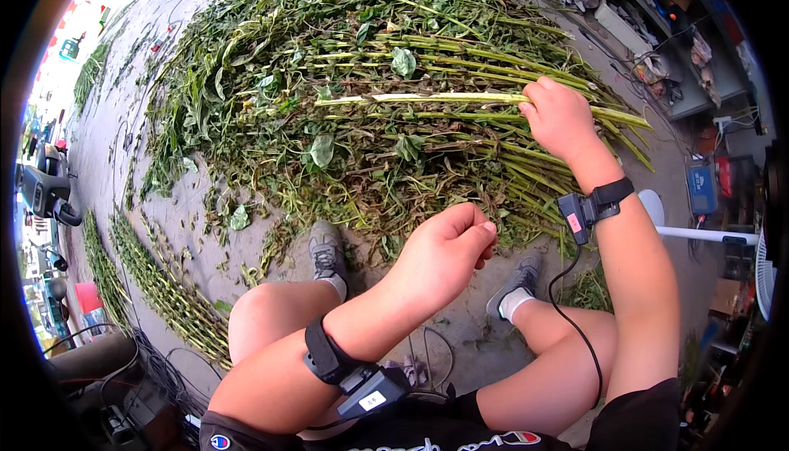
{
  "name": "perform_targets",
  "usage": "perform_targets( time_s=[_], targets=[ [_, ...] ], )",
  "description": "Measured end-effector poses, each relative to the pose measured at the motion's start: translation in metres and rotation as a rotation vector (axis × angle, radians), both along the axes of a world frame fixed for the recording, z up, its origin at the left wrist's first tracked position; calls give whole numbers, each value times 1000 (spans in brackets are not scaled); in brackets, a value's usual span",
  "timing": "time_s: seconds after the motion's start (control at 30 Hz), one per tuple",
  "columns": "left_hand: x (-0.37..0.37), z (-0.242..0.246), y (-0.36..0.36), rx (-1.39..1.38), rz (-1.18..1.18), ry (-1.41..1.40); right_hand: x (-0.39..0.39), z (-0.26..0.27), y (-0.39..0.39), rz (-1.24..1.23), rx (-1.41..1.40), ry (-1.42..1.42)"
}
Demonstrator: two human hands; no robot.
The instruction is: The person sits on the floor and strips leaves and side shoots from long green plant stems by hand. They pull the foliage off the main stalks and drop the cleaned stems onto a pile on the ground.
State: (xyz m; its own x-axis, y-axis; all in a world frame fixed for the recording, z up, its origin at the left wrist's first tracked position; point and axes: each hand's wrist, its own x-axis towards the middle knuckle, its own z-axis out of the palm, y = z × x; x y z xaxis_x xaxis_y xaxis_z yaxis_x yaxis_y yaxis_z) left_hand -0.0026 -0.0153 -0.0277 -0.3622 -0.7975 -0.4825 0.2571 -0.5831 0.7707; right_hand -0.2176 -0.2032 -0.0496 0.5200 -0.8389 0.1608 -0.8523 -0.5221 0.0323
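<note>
A large heap of cut leafy plant stalks (345, 186) lies on the ground before me, its bare green stalk ends toward the right. My right hand (558, 115) is closed around a pale, stripped stalk (425, 98) at the right side of the heap. This stalk lies level across the heap's top and points left. Nearer my body, my left hand (453, 244) hovers over the heap's near edge with its fingers curled; whether anything small is pinched in it cannot be seen. Both wrists wear black straps with small devices.
Long bundles of leafy stalks (166, 291) lie on the floor at left, near black cables (154, 365). My shoes stand at the heap's near edge. A white fan (709, 233), a blue case (701, 189) and cluttered shelves (709, 97) are at right. A scooter (46, 189) stands far left.
</note>
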Motion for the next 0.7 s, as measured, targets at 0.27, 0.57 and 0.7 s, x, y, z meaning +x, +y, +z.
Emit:
perform_targets(
  time_s=[0.27, 0.57, 0.7],
  targets=[
    [-3, 6, 16, -29, 61, 0, -12, 108, 111, -96, 15, -12],
    [17, 23, 31, -26, 70, 14, -15, 167, 192, -158, -38, -4],
    [24, 30, 30, -59, 112, 11, -12, 197, 202, -157, -102, 18]
  ],
)
